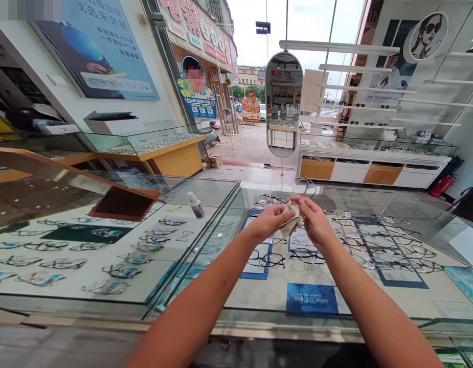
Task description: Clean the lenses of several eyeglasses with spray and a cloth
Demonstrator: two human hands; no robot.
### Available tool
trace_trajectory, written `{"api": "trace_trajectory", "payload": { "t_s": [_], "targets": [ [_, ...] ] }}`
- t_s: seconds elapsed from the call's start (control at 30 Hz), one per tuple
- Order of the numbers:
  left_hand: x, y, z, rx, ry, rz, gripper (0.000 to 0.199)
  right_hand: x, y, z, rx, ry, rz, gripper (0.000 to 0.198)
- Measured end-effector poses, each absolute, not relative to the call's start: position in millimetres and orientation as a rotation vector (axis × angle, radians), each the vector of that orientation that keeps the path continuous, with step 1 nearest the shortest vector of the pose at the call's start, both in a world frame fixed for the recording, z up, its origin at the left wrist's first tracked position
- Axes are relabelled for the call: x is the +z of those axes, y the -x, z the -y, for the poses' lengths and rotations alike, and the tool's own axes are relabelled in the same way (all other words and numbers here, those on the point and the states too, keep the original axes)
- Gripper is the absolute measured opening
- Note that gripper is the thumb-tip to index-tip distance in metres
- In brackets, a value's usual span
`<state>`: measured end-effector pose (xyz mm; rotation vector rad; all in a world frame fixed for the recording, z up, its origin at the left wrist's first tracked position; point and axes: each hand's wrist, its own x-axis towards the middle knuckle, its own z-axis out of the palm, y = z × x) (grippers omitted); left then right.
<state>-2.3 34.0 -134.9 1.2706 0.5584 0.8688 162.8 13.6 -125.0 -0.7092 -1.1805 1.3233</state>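
Above the glass display counter (355, 306), my hands meet at a beige cleaning cloth (289, 224). My left hand (267, 222) is closed, pinching the cloth between thumb and fingers. My right hand (312, 219) is closed beside it, its fingers on a thin-rimmed pair of eyeglasses (307, 188) that sticks up past the fingertips. Cloth and fingers hide part of the frame. Under the glass, several eyeglasses (307, 255) lie in rows below my hands. A small white spray bottle (196, 205) stands on the counter to the left.
A wooden-edged mirror or stand (123, 203) rests on the left counter. Behind the counter rises an oval standing mirror (284, 102). More display cases with eyewear line the far side, and a red fire extinguisher (441, 186) stands at the right.
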Motion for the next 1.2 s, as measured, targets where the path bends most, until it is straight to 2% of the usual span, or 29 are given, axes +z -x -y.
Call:
{"api": "trace_trajectory", "payload": {
  "t_s": [0.3, 0.43, 0.8, 1.03, 1.2],
  "targets": [
    [-134, 0, -31, 0.845, -1.149, -0.448, 0.057, -121, -161, -11, 1.498, 0.621, 1.082, 0.044],
    [-135, -1, -28, 0.859, -1.174, -0.505, 0.063, -122, -161, -13, 1.512, 0.621, 1.036, 0.036],
    [-135, -28, -2, 1.249, -1.399, -0.718, 0.078, -120, -161, -8, 1.561, 0.625, 1.006, 0.038],
    [-132, -29, -1, 1.358, -1.391, -0.831, 0.065, -117, -151, -2, 1.519, 0.553, 1.017, 0.029],
    [-132, -29, -5, 1.378, -1.329, -0.84, 0.059, -120, -147, -3, 1.496, 0.572, 1.054, 0.034]
  ]
}}
